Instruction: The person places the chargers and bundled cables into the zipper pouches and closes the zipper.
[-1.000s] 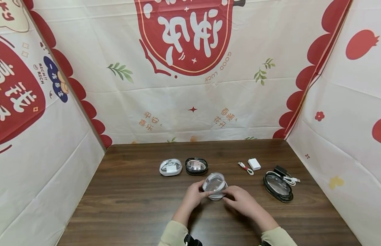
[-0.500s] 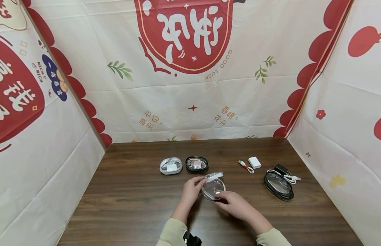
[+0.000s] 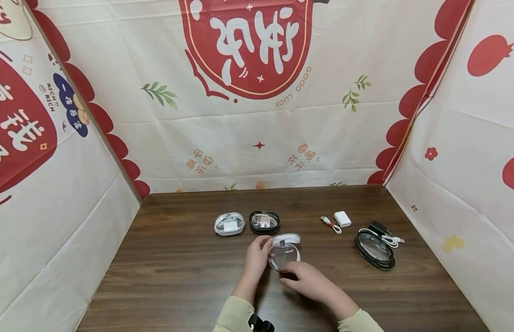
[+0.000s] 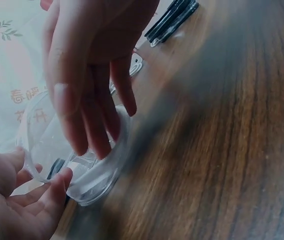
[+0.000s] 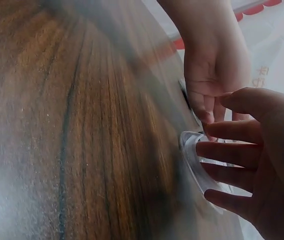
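An oval clear plastic case with a white rim (image 3: 298,255) stands open between my hands, its lid (image 3: 287,238) raised at the far side. My left hand (image 3: 257,258) pinches the raised lid's edge between thumb and fingers; in the left wrist view this clear lid (image 4: 34,125) is upright. My right hand (image 3: 308,281) reaches over the near side, its fairly straight fingers (image 5: 227,152) touching the case (image 5: 189,145). In the left wrist view the right fingertips dip into the case's bottom half (image 4: 94,185). What lies inside is partly hidden by those fingers.
Behind stand a closed white-rimmed case (image 3: 229,225) and a closed black-rimmed case (image 3: 264,223). To the right lie a white tied cable (image 3: 331,225), a white charger plug (image 3: 342,219), a black plug (image 3: 378,228), another white cable (image 3: 392,241) and a black-rimmed case (image 3: 375,251).
The case lid has gone from lying over the case to standing raised at the back. My right hand has shifted left and slightly nearer; the left stays at the case's left side.
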The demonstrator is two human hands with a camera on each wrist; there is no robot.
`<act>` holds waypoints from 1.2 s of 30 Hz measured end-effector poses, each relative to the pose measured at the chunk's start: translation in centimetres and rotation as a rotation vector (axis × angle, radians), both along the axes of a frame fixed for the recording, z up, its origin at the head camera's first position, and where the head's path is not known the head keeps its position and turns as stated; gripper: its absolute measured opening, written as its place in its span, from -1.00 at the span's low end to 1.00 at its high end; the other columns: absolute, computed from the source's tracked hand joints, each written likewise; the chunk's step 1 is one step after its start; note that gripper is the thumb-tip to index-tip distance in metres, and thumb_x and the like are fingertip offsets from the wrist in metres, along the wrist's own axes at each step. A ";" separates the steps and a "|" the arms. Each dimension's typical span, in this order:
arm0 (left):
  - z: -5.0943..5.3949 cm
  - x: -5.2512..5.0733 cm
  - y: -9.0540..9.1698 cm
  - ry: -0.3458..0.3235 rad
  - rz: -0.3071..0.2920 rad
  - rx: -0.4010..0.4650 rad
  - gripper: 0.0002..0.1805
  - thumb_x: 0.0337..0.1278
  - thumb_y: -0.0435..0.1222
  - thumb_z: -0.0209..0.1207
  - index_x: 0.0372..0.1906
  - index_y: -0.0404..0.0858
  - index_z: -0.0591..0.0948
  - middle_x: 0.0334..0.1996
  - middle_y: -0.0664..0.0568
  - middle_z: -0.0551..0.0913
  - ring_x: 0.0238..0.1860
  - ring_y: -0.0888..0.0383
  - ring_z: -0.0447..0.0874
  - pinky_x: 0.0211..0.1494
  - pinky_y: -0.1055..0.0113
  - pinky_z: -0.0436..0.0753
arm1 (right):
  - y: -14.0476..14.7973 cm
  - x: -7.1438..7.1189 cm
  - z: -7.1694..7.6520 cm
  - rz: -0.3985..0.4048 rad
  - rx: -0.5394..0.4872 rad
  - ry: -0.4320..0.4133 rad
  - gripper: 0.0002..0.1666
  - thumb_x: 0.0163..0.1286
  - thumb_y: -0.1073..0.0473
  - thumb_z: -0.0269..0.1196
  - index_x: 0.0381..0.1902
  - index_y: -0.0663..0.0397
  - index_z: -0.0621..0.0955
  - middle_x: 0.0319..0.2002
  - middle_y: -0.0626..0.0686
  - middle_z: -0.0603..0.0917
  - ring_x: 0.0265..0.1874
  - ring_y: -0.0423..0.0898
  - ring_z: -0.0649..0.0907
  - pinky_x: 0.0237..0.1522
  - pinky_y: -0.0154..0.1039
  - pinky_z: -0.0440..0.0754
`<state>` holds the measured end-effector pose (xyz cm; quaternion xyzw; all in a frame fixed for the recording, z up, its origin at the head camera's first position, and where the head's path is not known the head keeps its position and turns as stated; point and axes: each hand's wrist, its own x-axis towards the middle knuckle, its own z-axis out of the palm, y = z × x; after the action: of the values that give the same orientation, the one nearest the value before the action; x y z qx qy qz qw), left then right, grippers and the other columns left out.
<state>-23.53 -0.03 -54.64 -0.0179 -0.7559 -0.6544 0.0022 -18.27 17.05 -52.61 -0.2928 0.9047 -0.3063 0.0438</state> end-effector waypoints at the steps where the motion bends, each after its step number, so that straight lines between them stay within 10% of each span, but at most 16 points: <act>1: 0.0 0.1 0.0 -0.004 0.002 0.009 -0.80 0.34 -0.37 0.12 -0.05 -0.42 0.58 -0.23 -0.28 0.68 -0.53 -0.01 0.68 -0.53 0.25 0.64 | 0.0 0.0 0.1 -0.004 -0.003 0.001 -0.67 0.37 0.06 0.24 -0.06 0.16 0.67 -0.12 0.00 0.71 -0.09 -0.07 0.64 -0.02 -0.04 0.56; 6: -0.2 0.2 0.1 -0.018 0.014 0.012 -0.81 0.36 -0.35 0.10 -0.04 -0.39 0.56 -0.22 -0.26 0.66 -0.49 -0.02 0.69 -0.51 0.14 0.66 | 0.7 -0.3 0.8 -0.096 -0.081 0.024 -0.70 0.38 0.08 0.25 -0.04 0.14 0.68 -0.10 0.01 0.71 -0.07 -0.02 0.64 0.00 0.00 0.55; 21: -0.3 0.2 0.3 -0.025 0.033 -0.036 -0.83 0.35 -0.33 0.12 -0.06 -0.32 0.60 -0.22 -0.21 0.68 -0.48 0.02 0.67 -0.49 0.13 0.66 | 6.8 -4.1 0.2 -0.790 -0.301 -0.025 -0.67 0.43 0.13 0.15 -0.05 0.26 0.67 -0.06 0.23 0.69 -0.03 0.14 0.62 0.02 0.03 0.49; 36: -0.3 0.3 0.3 -0.007 0.063 -0.091 -0.82 0.31 -0.29 0.17 -0.07 -0.27 0.65 -0.22 -0.05 0.71 -0.49 0.01 0.68 -0.50 0.29 0.62 | 10.7 -8.3 -2.0 -0.817 -0.002 -0.070 -0.47 0.32 0.13 0.11 0.05 0.52 0.56 0.01 0.55 0.50 -0.01 0.46 0.49 0.02 0.23 0.43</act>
<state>-23.21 0.30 -54.92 0.0082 -0.7852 -0.6189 0.0191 -26.59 27.73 -54.59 0.1013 0.9442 -0.3093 -0.0509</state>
